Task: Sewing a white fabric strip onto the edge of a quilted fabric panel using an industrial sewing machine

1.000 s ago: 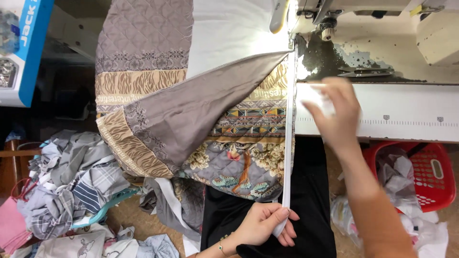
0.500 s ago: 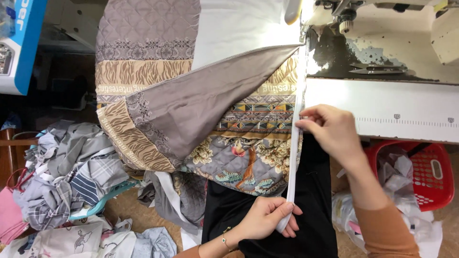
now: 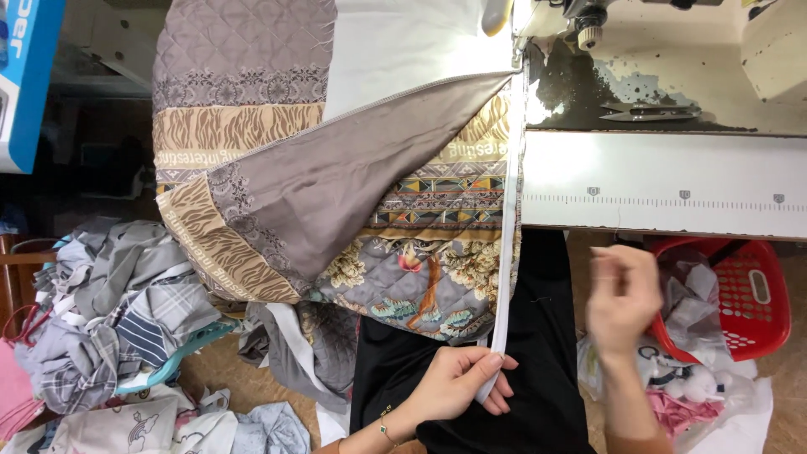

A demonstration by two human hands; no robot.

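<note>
The white edge strip hangs taut along the quilted patterned fabric off the sewing table; left hand pinches its lower end; right hand, blurred, loosely curled, hovers free beside the red basket.

bright glare near the top, right hand motion-blurred

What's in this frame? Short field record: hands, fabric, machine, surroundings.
left hand: pinches lower end of the white edge strip
right hand: blurred, off the fabric, holds nothing visible
fabric: patterned quilted cover, grey flap folded over it
machine: sewing machine at top right, scissors on its bed
surroundings: red basket at right, scrap pile at left
</note>
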